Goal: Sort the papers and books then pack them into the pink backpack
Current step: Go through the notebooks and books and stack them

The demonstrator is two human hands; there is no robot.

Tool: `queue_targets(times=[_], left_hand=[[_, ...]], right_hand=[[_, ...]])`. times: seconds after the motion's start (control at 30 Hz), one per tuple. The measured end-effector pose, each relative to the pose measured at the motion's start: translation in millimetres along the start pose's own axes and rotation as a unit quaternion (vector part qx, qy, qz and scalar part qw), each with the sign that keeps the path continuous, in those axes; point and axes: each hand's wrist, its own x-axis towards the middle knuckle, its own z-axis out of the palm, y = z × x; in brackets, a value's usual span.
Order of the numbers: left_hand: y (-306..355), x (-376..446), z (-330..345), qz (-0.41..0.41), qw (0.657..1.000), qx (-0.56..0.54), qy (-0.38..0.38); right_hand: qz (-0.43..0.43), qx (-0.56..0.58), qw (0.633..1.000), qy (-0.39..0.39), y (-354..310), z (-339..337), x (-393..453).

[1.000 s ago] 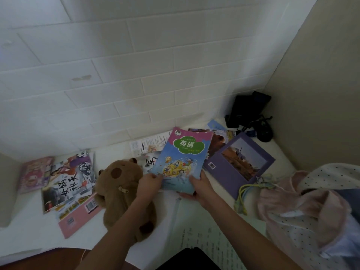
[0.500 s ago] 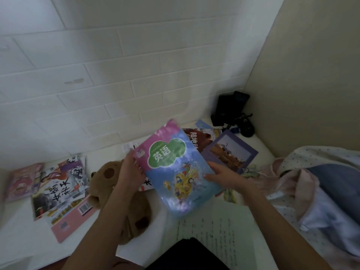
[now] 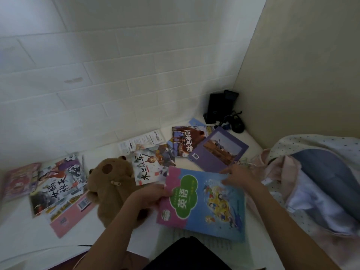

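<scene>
**On the bench, the English textbook comes down flat in front of the person**

Down at the near edge of the white bench (image 3: 23,230), the blue-and-pink textbook (image 3: 204,203) lies turned sideways, cover up, over a lined sheet of paper (image 3: 220,245). The left hand (image 3: 150,195) pinches its pink edge, fingers curled round the corner, which I take as steadying it while it settles. The right hand (image 3: 238,175) rests on the far corner with fingers bent onto the cover; whether it grips or only presses I cannot tell. Placing it here looks like starting a pile close to the pink backpack (image 3: 272,172), which slumps open just to the right.

Other books stay scattered: a purple one (image 3: 218,151), an animal book (image 3: 187,141) and an illustrated one (image 3: 150,166) beyond, more (image 3: 58,182) on the left past a brown plush toy (image 3: 113,184). Sorting seems barely begun.
</scene>
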Motion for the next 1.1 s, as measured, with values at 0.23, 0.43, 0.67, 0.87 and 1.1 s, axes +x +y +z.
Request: queue_targets(times=[0.23,0.43,0.67,0.87,1.1], left_hand=[[-15,16,20,-0.093,0.972,0.204,0.066],[-11,20,3,-0.132,0.945,0.288,0.083],[26,33,-16,0.069,0.801,0.474,0.359],[50,53,-38,0.134,0.780,0.449,0.414],[72,84,-42,0.150,0.835,0.363,0.385]], right_hand=[[0.037,-0.053,0.998,-0.005,16,50,-3],[0.027,-0.084,0.994,0.066,17,54,6],[-0.054,-0.056,0.988,0.136,-2,39,38],[-0.028,-0.088,0.993,0.076,-14,41,64],[-0.008,-0.159,0.987,0.002,-12,64,89]])
